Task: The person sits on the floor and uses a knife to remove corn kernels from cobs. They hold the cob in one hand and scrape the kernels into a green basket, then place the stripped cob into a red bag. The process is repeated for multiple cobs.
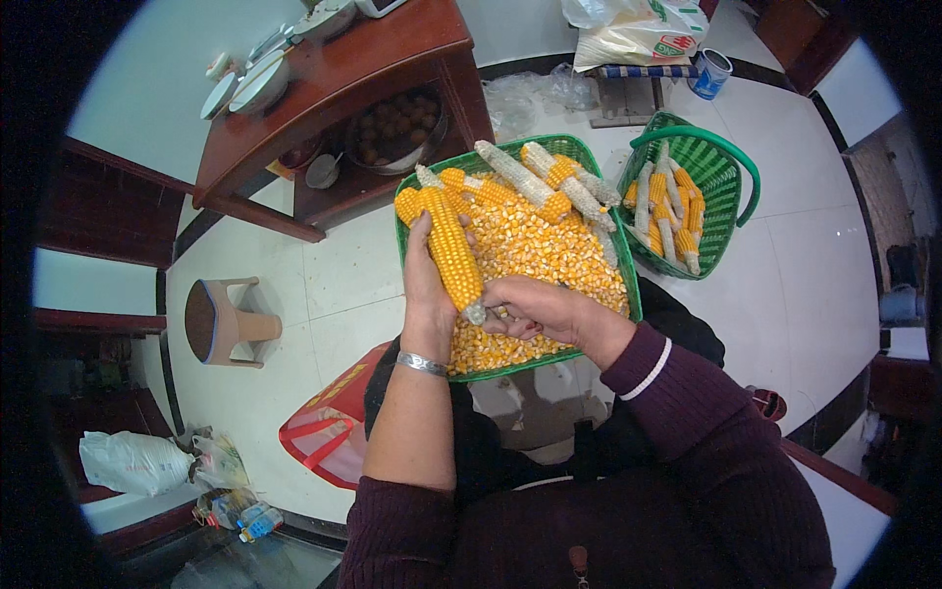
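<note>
My left hand (425, 269) grips a full ear of yellow corn (446, 247), its pale butt end pointing down toward me. Against that lower end sits my right hand (533, 311), fingers curled; whether they pinch anything is hidden. Both hands are over a green woven basket (631, 283) resting at my lap. Loose corn kernels (544, 258) fill much of it. Along its far side lie several partly shelled ears (482, 190) and mostly bare cobs (519, 173).
To the right on the tiled floor stands a green handled basket (725, 199) with cobs (666, 206) inside. A wooden table (353, 70) with bowls (261, 82) is at upper left. Around me are a plastic stool (235, 322), a red bag (327, 420) and a blue can (711, 73).
</note>
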Demonstrator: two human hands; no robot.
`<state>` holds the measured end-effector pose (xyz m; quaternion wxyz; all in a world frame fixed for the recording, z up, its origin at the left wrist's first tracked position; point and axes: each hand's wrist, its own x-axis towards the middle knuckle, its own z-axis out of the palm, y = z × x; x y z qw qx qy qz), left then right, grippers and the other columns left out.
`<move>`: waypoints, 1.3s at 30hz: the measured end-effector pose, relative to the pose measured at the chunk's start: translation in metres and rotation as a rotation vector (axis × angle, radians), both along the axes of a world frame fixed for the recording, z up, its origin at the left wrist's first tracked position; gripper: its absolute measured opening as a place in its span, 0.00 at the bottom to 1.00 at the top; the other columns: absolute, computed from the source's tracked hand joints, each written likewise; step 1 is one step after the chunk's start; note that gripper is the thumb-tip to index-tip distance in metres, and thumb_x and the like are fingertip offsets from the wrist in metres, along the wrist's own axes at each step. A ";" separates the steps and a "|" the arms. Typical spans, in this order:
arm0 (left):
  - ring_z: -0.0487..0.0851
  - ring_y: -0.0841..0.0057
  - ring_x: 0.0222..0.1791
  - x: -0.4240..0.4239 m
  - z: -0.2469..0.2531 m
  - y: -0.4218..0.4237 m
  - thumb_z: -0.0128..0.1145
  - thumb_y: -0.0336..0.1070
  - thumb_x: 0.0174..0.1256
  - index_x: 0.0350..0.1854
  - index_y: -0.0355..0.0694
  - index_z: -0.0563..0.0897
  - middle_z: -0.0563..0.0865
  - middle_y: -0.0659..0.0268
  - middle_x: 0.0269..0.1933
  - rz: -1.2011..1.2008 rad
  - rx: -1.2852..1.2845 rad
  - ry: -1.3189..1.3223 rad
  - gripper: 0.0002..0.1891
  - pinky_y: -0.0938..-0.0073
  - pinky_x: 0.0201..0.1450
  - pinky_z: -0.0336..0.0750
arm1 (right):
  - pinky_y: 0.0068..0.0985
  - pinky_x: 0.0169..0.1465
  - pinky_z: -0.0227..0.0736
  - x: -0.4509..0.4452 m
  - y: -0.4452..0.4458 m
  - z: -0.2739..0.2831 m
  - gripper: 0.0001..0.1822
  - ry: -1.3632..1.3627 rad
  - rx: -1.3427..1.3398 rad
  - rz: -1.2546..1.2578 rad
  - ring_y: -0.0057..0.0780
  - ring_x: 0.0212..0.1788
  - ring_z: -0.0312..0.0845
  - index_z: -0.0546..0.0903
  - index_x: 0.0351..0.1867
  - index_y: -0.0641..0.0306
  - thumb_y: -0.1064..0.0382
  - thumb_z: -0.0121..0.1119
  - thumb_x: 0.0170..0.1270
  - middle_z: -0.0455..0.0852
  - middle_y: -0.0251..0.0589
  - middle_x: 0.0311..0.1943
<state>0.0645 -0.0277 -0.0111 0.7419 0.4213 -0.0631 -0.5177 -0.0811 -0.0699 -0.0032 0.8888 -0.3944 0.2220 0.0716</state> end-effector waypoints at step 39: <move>0.78 0.78 0.30 -0.018 0.007 -0.004 0.45 0.46 0.67 0.50 0.41 0.68 0.78 0.63 0.34 0.003 0.087 -0.341 0.16 0.79 0.33 0.75 | 0.15 0.15 0.39 -0.001 0.005 -0.012 0.10 -0.013 -0.033 -0.061 0.10 0.12 0.46 0.65 0.20 0.53 0.58 0.43 0.59 0.58 0.21 0.13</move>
